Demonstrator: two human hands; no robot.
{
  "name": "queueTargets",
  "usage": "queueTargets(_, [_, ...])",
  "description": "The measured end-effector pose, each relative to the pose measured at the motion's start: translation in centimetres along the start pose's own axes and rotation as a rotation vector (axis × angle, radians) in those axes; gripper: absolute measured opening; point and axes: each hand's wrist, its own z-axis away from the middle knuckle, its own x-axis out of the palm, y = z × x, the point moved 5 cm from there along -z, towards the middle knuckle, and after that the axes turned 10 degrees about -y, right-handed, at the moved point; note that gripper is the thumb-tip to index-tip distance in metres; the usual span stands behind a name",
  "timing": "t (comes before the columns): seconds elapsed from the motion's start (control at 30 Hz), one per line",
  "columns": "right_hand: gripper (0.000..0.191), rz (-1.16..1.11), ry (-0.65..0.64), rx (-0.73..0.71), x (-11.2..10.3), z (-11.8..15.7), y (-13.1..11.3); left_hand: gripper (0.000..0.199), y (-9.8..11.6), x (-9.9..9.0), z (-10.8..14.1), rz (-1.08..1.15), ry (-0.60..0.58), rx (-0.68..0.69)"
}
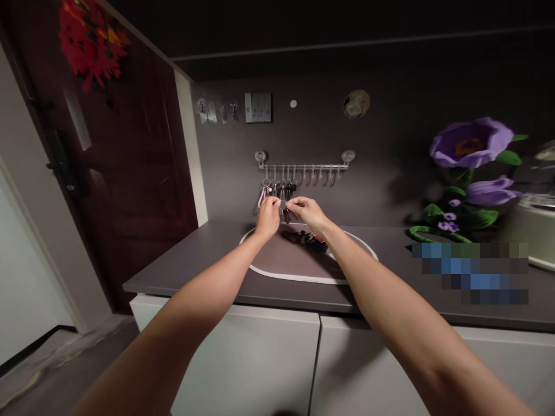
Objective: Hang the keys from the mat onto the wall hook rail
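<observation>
- Left hand (267, 216): fingers pinched together just below the hook rail, anything held hidden behind the fingers, so no telling what they grip.
- Right hand (306, 212): thumb and forefinger closed, apparently on a small dark key (284, 214), though too small to be sure; wrist angled in toward the left hand, fingertips nearly touching.
- Small dark key: between the hands, just under the bunch of keys (281, 188) hanging from the far left hooks of a metal hook rail (304, 166) stuck to the far wall.
- Pink key loop (262, 197): hanging at the left end of the bunch, just beside the left hand.
- Oval mat (299, 276) with a white rim: on a dark countertop (173, 271), directly below the hands, with dark leather goods (303, 240) lying on it.
- Likely risk: a slip from so small a pinch, with the key dropping onto the mat or the counter.
- Another risk: a snag between neighbouring rings, tugging the bunch and swinging it off its hook.
- Possible strain on the rail: a hard pull loosening its wall mounts, given the suction-style look of the round mounts.
- Poor light at the wall: dark keys against a dark surface, so a misjudged hook or ring seems easy.
</observation>
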Motion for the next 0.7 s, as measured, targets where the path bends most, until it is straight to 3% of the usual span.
queueTargets(0.23, [0.029, 0.052, 0.006, -0.089, -0.9, -0.1, -0.1, 0.017, 1.0, 0.3, 0.4, 0.048, -0.005, 0.06])
queueTargets(0.43, [0.033, -0.082, 0.05, -0.023, -1.4, -0.1, 0.6, 0.017, 0.4, 0.7, 0.8, 0.024, -0.012, -0.025])
queueTargets(0.7, [0.022, -0.341, 0.317, 0.088, -3.2, -1.2, 0.7, 0.019, 0.2, 2.1, 1.3, -0.081, -0.198, 0.013])
